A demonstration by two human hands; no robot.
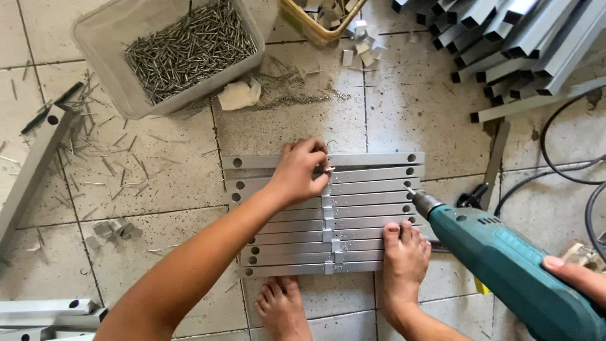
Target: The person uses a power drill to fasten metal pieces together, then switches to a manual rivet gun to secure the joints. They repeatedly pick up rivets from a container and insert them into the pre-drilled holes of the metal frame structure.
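the left hand (302,172) pinches a small rivet (329,169) at the middle of the slats (353,215) lying on the floor under a bare foot (404,252), while the right hand (577,275), wrapped around the teal drill (505,265), could let the bit (410,191) skid toward toes or fingers.
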